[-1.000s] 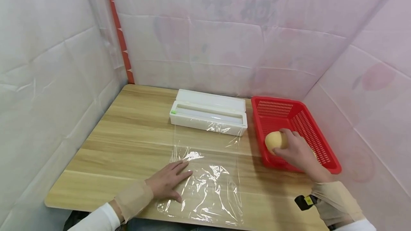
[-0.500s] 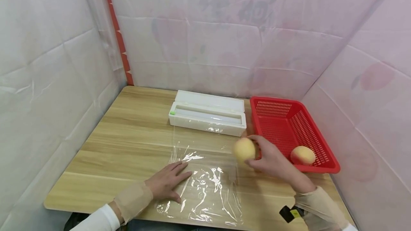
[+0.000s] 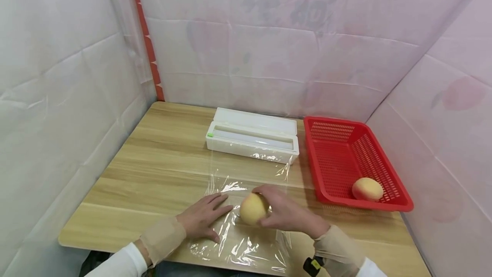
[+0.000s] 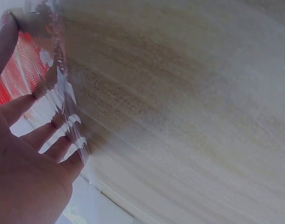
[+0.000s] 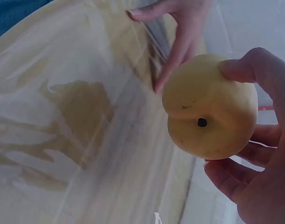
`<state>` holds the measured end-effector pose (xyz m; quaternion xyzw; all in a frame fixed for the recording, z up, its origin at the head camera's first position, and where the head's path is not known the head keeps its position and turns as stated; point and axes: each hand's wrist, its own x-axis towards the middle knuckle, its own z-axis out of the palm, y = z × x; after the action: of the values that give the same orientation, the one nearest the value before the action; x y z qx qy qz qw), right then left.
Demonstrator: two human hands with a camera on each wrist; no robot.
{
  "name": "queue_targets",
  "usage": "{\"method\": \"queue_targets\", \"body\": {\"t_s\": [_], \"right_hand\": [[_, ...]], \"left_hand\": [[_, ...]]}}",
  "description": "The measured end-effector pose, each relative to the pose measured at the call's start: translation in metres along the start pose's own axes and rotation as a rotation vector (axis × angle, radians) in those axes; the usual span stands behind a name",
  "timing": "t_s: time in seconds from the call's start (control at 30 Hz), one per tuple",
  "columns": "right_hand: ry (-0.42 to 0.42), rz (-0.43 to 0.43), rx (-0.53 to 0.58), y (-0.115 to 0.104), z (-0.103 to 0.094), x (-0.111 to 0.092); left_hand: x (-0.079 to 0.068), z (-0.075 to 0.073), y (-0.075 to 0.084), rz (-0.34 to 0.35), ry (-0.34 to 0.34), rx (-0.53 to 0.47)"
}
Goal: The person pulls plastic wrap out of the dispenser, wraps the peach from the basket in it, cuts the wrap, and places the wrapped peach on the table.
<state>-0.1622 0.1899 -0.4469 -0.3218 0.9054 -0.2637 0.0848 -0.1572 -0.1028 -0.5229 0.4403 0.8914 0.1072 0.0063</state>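
Observation:
My right hand point(image 3: 286, 210) grips a yellow peach point(image 3: 253, 209) over the sheet of clear cling film point(image 3: 246, 247). In the right wrist view the peach point(image 5: 210, 107) shows its crease and dark stem hole, with thumb and fingers around it. My left hand point(image 3: 203, 217) lies with spread, straight fingers on the left side of the film. In the left wrist view, the film point(image 4: 63, 93) runs along the fingertips of that hand point(image 4: 32, 168). The film stretches back to a white dispenser box point(image 3: 251, 146), its lid raised and a roll inside.
A red plastic basket point(image 3: 313, 157) stands at the right of the wooden table point(image 3: 134, 174). Inside its near right corner lies another peach point(image 3: 367, 189), yellow with a red blush. White sheet walls point(image 3: 269, 54) enclose the table at the back and on both sides.
My right hand has lifted the peach out of the red basket and carried it left over the cling film. The left hand has stayed in place on the film.

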Motion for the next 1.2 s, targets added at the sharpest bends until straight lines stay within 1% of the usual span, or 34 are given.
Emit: {"method": "queue_targets", "body": {"t_s": [0.13, 0.27, 0.4, 0.57, 0.73, 0.8, 0.9, 0.97, 1.03, 1.1, 1.2], "right_hand": [[-0.066, -0.017, 0.0, 0.0, 0.013, 0.008], [-0.124, -0.038, -0.007, 0.002, 0.02, 0.012], [-0.154, -0.064, -0.009, 0.006, 0.023, 0.015], [-0.189, -0.087, 0.018, 0.011, 0.027, 0.018], [-0.211, -0.056, 0.034, 0.014, 0.03, 0.019], [-0.215, -0.037, 0.038, 0.013, 0.032, 0.019], [-0.212, -0.03, 0.031, 0.012, 0.036, 0.018], [-0.208, -0.029, 0.043, 0.013, 0.039, 0.017], [-0.203, -0.031, 0.046, 0.014, 0.04, 0.016], [-0.201, -0.026, 0.056, 0.014, 0.04, 0.014], [-0.193, -0.02, 0.063, 0.016, 0.038, 0.009]], "left_hand": [[0.001, 0.001, 0.001, -0.013, 0.003, -0.016], [0.001, 0.002, 0.001, -0.009, 0.013, -0.031], [0.001, 0.003, 0.0, -0.009, 0.009, -0.025], [0.001, 0.003, 0.0, -0.009, 0.003, -0.022], [0.002, 0.003, 0.0, -0.036, -0.026, -0.06], [0.002, 0.005, -0.002, -0.045, -0.028, -0.098], [0.0, 0.005, -0.006, -0.063, -0.028, -0.204], [-0.001, 0.004, -0.008, -0.078, -0.026, -0.281], [-0.003, 0.001, -0.009, -0.084, -0.014, -0.316], [-0.006, -0.001, -0.009, -0.052, 0.03, -0.311], [-0.009, -0.002, -0.008, 0.047, 0.112, -0.269]]}}
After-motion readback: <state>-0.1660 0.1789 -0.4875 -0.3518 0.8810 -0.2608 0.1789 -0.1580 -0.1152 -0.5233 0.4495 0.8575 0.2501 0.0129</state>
